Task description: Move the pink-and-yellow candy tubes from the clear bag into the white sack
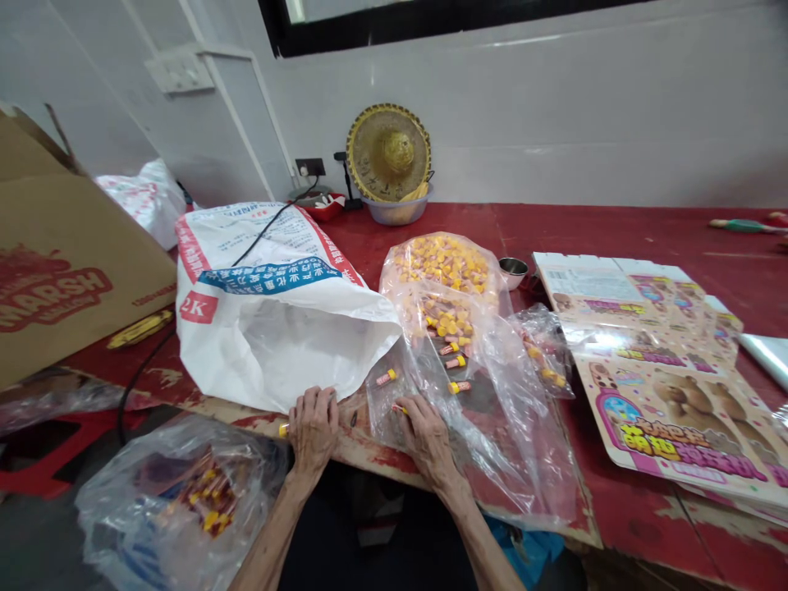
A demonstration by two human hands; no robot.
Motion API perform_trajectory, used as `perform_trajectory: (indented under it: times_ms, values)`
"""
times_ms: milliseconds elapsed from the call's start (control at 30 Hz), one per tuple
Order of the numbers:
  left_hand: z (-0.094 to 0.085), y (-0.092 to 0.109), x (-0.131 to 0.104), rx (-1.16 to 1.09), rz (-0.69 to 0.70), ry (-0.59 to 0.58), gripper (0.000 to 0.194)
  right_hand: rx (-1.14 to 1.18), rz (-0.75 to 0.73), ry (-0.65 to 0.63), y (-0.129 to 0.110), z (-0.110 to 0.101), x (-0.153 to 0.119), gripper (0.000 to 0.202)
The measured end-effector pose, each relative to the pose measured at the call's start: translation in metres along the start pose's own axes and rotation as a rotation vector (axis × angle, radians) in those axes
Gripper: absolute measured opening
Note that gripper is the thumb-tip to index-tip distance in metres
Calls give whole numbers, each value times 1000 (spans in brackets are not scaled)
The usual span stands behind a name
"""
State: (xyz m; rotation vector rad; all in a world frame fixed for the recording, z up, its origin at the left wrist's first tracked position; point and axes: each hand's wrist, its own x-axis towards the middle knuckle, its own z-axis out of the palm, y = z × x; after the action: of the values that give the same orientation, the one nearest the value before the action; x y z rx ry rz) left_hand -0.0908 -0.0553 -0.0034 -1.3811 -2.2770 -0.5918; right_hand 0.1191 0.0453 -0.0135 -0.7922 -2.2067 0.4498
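1. Cardboard box (74, 271), far left, leaning in over the surface (510, 226). A nudge could push it into the sack.
2. Clear bag (114, 501), below the surface edge, yellow-capped tubes inside. Loose folds could snag a forearm and tip the contents.
3. White sack (283, 361), mouth slack and facing the hands. A sagging lip could slide over the edge or cover small pieces.
4. Left hand (313, 431), palm down at the edge, fingers curled narrow. Yellow-capped piece (284, 430) at its outer side; cannot tell whether held. If loose, a small roll could drop it.
5. Right hand (426, 435), fingers narrow over a small tube (400, 409) on the clear film; cannot tell whether gripped or only touched. Slick plastic could let it skid.
6. Heaped tubes (446, 263) in thin plastic, strays before the mouth. Dragging the film could scatter them.
7. Printed cards (683, 402), stacked right. Glossy faces could slip if bumped.
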Motion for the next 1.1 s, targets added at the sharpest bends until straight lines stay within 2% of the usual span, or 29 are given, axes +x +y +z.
perform_trajectory:
  times_ms: [667, 1100]
  values:
    - [1, -3, -1, 0, 14, 21, 30, -23, 7, -22, 0, 1, -2, 27]
    - [-2, -2, 3, 5, 76, 72, 28, -19, 22, -10, -1, 2, -2, 27]
